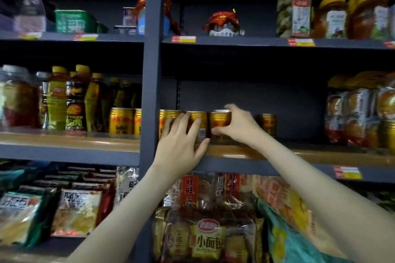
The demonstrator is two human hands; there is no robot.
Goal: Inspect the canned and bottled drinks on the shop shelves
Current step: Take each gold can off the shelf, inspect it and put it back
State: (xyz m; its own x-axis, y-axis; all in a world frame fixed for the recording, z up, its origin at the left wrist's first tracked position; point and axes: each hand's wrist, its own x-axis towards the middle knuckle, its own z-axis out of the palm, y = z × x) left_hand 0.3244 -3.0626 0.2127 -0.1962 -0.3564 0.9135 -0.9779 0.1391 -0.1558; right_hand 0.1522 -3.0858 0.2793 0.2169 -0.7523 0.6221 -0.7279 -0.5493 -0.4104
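Gold drink cans stand in a row on the middle shelf [299, 155]. My right hand [240, 126] grips one gold can [220, 123], thumb low on its front and fingers over its top. My left hand [181, 140] lies with straight, spread fingers against the fronts of the neighbouring gold cans [202, 127]. A single gold can [267, 124] stands further back to the right. More gold cans [120, 121] and yellow-capped bottled drinks [58, 100] fill the shelf section to the left of the upright post.
A dark upright post [150, 70] divides the shelving. Jars and honey bottles [333, 13] stand on the top shelf. Wrapped snack packs [359, 113] sit at the right of the middle shelf. Bagged bread and snacks [205, 232] fill the lower shelf.
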